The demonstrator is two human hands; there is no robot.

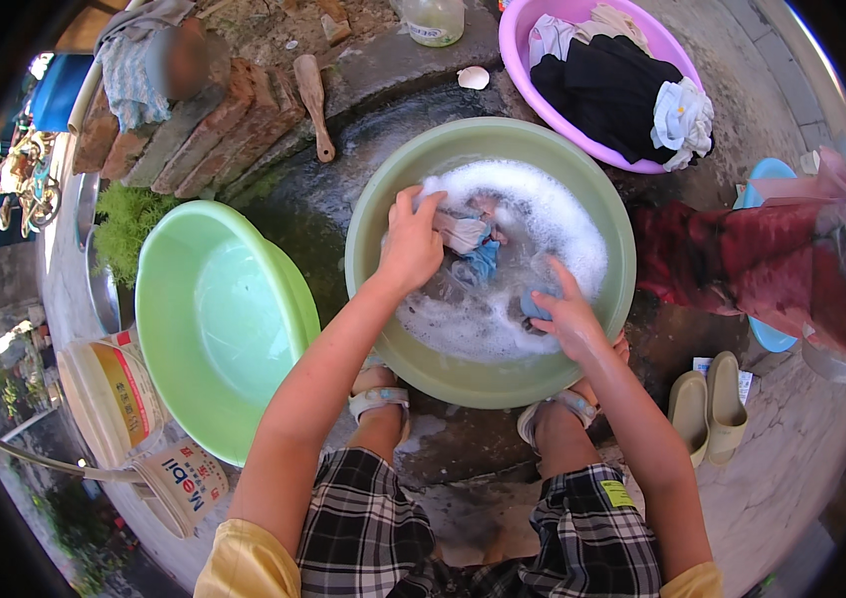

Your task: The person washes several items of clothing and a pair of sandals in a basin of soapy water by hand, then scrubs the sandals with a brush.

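Note:
In front of me stands a round olive-green plastic basin (490, 138) holding grey water and white suds (535, 179). My left hand (414, 243) is over its left side, with the end of a pale pinkish cloth (462, 232) between forefinger and thumb. Beside that cloth, a bright blue cloth (481, 260) lies bunched in the water. On the right side, my right hand (574, 318) has its fingers around a small grey-blue object (537, 300), partly under the foam; I cannot tell whether it is cloth.
A light green basin (236, 321) tilts at left, near plastic buckets (113, 400). A pink tub (595, 153) of clothes stands at far right. Red plastic sheeting (759, 258) and slippers (726, 407) lie at right. A wooden paddle (312, 105) leans by stacked bricks (206, 127).

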